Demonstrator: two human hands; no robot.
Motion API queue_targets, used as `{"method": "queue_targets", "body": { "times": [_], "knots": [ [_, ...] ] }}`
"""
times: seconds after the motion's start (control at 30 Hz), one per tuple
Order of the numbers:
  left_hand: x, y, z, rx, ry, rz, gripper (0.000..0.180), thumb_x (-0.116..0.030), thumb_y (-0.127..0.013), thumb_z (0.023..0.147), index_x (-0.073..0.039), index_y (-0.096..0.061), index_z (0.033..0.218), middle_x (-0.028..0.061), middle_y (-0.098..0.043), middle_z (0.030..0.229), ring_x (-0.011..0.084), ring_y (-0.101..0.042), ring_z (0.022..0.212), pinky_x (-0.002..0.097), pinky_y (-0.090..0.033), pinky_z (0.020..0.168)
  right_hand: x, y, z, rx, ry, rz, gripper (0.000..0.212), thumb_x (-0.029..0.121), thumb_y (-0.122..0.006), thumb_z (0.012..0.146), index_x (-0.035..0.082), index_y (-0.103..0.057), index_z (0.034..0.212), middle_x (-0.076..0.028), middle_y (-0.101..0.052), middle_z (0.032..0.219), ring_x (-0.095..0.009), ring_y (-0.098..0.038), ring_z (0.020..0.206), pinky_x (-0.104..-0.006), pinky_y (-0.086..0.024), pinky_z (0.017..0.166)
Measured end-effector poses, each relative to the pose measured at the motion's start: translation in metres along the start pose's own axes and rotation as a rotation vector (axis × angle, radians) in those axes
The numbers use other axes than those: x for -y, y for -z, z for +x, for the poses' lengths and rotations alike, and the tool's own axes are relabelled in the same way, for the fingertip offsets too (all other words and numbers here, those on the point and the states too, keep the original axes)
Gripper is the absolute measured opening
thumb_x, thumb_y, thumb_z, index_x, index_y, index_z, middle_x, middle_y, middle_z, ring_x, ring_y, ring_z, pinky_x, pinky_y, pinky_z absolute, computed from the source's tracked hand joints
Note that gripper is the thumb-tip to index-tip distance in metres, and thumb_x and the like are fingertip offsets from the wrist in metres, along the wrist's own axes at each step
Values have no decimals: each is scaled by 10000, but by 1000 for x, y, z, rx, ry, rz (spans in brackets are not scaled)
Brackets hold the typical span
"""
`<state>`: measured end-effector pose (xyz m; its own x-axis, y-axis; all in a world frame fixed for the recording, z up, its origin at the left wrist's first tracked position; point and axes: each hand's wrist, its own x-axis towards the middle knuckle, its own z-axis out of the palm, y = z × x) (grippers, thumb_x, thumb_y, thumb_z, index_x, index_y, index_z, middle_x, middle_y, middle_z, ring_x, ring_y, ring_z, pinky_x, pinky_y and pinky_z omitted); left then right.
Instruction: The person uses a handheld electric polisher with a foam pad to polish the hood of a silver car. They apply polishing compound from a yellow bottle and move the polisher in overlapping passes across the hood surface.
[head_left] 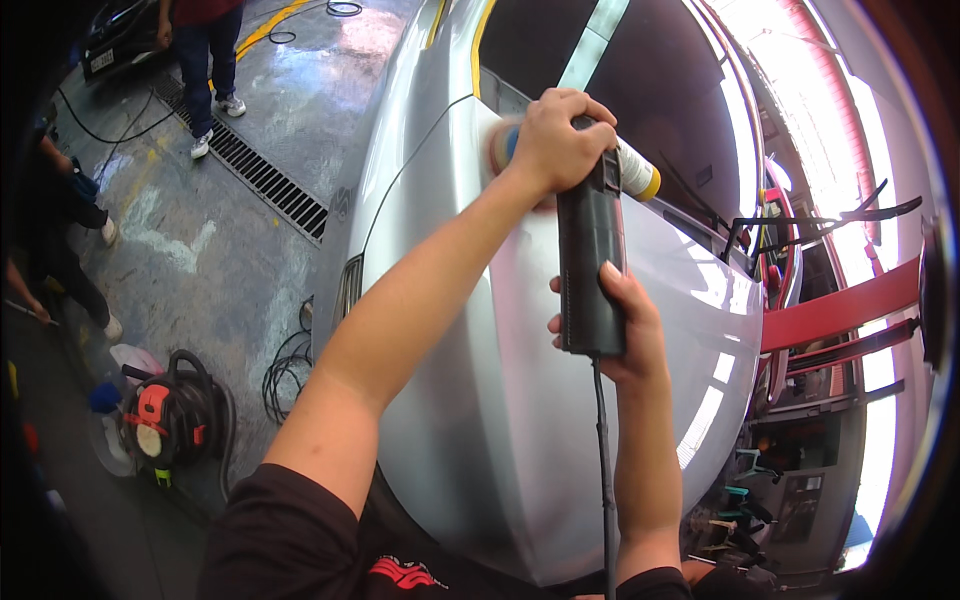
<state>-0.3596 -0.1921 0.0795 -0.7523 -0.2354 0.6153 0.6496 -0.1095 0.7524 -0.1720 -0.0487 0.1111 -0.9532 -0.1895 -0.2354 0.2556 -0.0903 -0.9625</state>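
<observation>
A black electric polisher (pixel 588 265) reaches across the silver car hood (pixel 445 400). My left hand (pixel 562 142) is closed over the polisher's head at the far end. Lower down, my right hand (pixel 636 325) wraps round the rear of its body. A round polishing pad (pixel 502 150) shows partly to the left of my left hand, by the hood's rear corner; its edge is blurred. The power cord (pixel 603 440) hangs from the rear end, beside my right forearm. A white bottle with a yellow end (pixel 638 172) lies just right of the polisher's head, at the windshield's base.
Pale green tape (pixel 595 45) crosses the dark windshield (pixel 660 90). Yellow tape (pixel 477 50) edges the pillar. On the floor at left stand a black and red vacuum cleaner (pixel 165 415) and coiled cable (pixel 287 375), with a drain grate (pixel 265 175) beyond. Other people stand at left.
</observation>
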Motion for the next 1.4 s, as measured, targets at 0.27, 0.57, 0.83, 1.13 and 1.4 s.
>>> {"method": "queue_targets", "body": {
  "times": [0.27,0.57,0.83,1.13,1.4],
  "knots": [
    [-41,-7,-84,73,10,97,296,-262,-722,832,-142,-810,1088,178,-582,1393,374,-516,1354,479,-381,1195,-27,7,-79,-75,-23,-28,697,363,-733,958,-37,-438,1447,-281,-672,1138,-362,-779,744,-446,-686,617],
    [-41,-9,-85,189,-30,-21,318,-255,-709,836,-79,-779,1091,187,-645,1316,345,-598,1290,447,-451,1160,-28,5,-97,-132,-39,-12,747,320,-756,941,-24,-407,1504,-248,-671,1127,-311,-775,746,-410,-675,641],
    [-7,22,7,623,169,-108,393,-365,-681,941,-60,-828,1140,111,-796,1118,233,-726,1068,339,-512,1060,-18,-13,-57,-90,10,-56,760,368,-775,941,-37,-443,1491,-204,-661,1101,-245,-744,776,-390,-683,672],
    [24,11,22,638,-175,-171,265,-247,-615,999,-129,-847,1050,139,-814,1125,276,-752,1040,342,-551,1034,-16,-18,-56,-112,18,-49,765,357,-785,917,-55,-461,1474,-155,-635,1104,-200,-714,853,-395,-685,727],
    [14,11,2,639,-189,-132,462,-370,-594,944,14,-836,1028,151,-808,1034,243,-747,983,331,-551,1025,-27,-15,-76,-67,-8,55,855,352,-819,870,-52,-429,1515,-182,-634,1160,-234,-719,942,-406,-683,767]
  ]
}}
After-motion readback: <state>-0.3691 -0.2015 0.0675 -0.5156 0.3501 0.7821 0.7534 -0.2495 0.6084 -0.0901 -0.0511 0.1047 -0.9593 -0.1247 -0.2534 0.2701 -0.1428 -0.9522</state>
